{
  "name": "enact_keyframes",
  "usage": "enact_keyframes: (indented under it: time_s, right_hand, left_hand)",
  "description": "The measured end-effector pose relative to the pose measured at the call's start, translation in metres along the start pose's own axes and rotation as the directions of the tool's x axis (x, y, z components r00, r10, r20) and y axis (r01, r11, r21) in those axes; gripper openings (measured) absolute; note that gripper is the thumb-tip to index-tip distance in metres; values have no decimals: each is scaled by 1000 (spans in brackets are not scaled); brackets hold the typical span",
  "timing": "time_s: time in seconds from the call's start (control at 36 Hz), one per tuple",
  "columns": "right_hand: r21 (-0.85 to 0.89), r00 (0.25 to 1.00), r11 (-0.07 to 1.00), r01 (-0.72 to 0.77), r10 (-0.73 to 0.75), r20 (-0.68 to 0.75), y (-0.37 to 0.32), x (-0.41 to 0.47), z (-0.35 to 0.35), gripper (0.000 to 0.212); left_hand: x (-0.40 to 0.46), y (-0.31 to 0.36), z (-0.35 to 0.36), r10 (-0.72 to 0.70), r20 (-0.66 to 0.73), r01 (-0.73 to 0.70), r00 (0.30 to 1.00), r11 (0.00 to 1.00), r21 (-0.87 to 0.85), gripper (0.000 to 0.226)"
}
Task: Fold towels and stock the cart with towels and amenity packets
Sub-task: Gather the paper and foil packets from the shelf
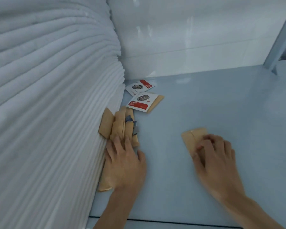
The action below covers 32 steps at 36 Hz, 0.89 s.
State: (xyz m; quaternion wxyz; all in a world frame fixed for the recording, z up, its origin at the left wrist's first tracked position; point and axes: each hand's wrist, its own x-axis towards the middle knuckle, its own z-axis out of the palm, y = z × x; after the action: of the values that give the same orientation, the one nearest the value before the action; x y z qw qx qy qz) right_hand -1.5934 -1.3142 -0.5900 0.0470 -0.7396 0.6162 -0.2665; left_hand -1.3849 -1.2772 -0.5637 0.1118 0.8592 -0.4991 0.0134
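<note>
Left hand point(124, 161) presses tan packets point(117, 126); right hand point(213, 156) covers another packet point(192, 135).

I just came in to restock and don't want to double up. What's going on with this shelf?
A person is sorting amenity packets on the cart shelf. The left hand rests on a bunch of tan packets pushed up against the stack of folded white towels. The right hand curls its fingers over a single tan packet lying apart on the shelf. Two white-and-red packets lie further back, one of them overlapping another tan packet.
</note>
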Motion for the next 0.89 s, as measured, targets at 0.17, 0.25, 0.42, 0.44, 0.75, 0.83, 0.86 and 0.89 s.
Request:
enact_keyframes:
  time_s: [0.17, 0.25, 0.42, 0.44, 0.75, 0.83, 0.86, 0.89]
  right_hand:
    - [-13, 1000, 1000, 9, -10, -9, 1, -3, 0, 19]
    - [-4, 1000, 1000, 8, -8, 4, -1, -3, -1, 21]
    - [44, 1000, 999, -8, 6, 24, 1, -4, -4, 23]
    - [62, 1000, 998, -4, 3, 22, 1, -4, -4, 24]
    - [220, 990, 966, -135, 142, -17, 3, 0, -7, 64]
    - [220, 983, 959, -177, 182, -2, 3, 0, -9, 69]
    - [214, 982, 959, -185, 191, -7, 3, 0, -10, 70]
    - [211, 979, 957, -197, 204, -10, 3, 0, -10, 70]
  left_hand:
    - [-20, 14, 11, 169, -30, -170, 985, 985, -27, 58]
    - [-30, 27, 12, 212, -60, -216, 975, 975, -55, 57]
    - [-52, 57, 16, 358, -127, -374, 925, 918, -135, 45]
    - [-56, 62, 15, 394, -134, -411, 909, 900, -144, 43]
    - [-77, 81, 27, 431, -296, -503, 852, 831, -236, 36]
    - [-76, 81, 27, 353, -264, -412, 898, 884, -222, 36]
    - [-76, 82, 26, 322, -242, -377, 915, 896, -234, 36]
    - [-76, 82, 26, 296, -224, -347, 928, 906, -243, 37]
